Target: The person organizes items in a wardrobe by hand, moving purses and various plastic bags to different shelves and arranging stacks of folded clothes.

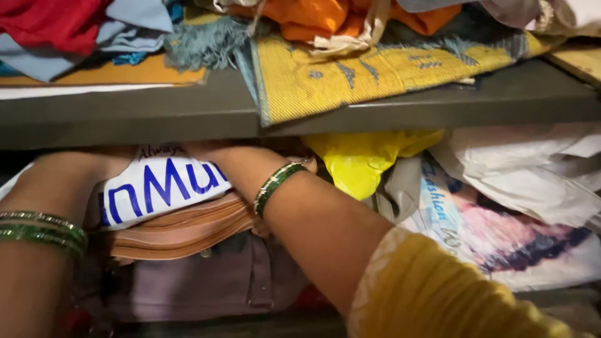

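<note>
Below, both hands, left (69,178) and right (235,166), on the white bag (159,188), grip unclear, atop tan bag (181,228).

Under the grey metal shelf board (188,116) bearing the yellow woven mat (375,72), a white printed bag (156,188) lies on a tan leather bag (181,231), with the yellow plastic bag (360,163) to its right.

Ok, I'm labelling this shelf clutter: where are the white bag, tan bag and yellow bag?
white bag (159,188), head view, its printed front.
tan bag (188,228), head view, its ribbed top.
yellow bag (357,159), head view, its crumpled middle.
</note>
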